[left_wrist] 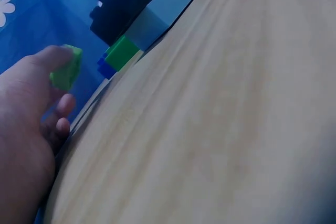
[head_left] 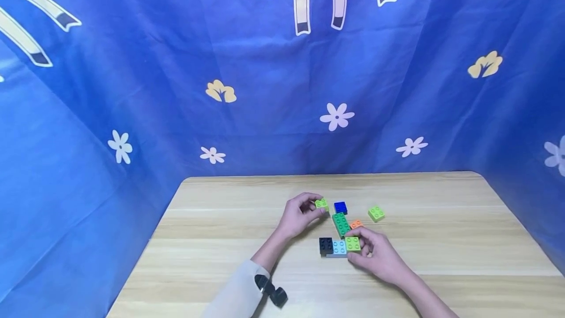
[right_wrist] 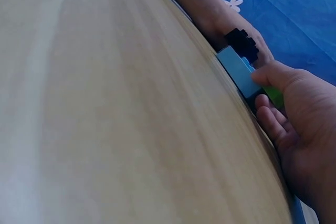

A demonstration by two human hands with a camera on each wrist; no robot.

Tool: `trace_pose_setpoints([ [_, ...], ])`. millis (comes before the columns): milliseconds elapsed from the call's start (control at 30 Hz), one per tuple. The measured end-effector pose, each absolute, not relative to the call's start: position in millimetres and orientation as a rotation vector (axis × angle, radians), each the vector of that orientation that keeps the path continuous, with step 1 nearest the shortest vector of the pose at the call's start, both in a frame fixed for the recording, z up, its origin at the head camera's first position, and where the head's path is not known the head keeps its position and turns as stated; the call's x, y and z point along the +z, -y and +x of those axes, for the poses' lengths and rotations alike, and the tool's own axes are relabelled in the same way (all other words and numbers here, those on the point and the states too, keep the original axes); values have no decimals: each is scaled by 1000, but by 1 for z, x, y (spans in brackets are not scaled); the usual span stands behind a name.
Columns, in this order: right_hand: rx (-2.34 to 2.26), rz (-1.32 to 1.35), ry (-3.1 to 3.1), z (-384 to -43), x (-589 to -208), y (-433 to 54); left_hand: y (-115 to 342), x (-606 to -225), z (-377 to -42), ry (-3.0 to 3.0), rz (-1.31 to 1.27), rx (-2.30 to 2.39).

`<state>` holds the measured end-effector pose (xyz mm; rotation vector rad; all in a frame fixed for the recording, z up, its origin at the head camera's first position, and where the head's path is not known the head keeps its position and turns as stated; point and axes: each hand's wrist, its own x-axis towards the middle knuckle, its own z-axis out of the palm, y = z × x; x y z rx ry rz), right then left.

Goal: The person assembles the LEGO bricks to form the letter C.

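Observation:
In the head view my left hand (head_left: 300, 215) pinches a lime green toy brick (head_left: 321, 204) between thumb and fingers; the left wrist view shows that brick (left_wrist: 66, 71) above the table. My right hand (head_left: 375, 254) grips another lime green brick (head_left: 352, 244) at the right end of a small assembly. That assembly has a light blue brick (head_left: 339, 247) in the middle and a black brick (head_left: 325, 245) at its left end. Just behind it lies a longer green brick (head_left: 341, 225). An orange brick (head_left: 355, 224) is partly hidden behind the right hand's fingers.
A dark blue brick (head_left: 340, 207) sits behind the green one. Farther right lies a loose lime green brick (head_left: 376, 213). The wooden table (head_left: 212, 239) meets a blue patterned cloth (head_left: 273, 131) at its back. A black band (head_left: 270, 290) is on the left wrist.

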<state>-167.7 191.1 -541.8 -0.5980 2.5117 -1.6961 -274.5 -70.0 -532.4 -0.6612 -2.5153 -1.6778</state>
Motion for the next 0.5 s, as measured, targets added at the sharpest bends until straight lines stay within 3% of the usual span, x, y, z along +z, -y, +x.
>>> trace_pose_setpoints([
  [500, -1700, -614, -2524, -167, -543, -191, 82, -533, -225, 2459, -658, -1923],
])
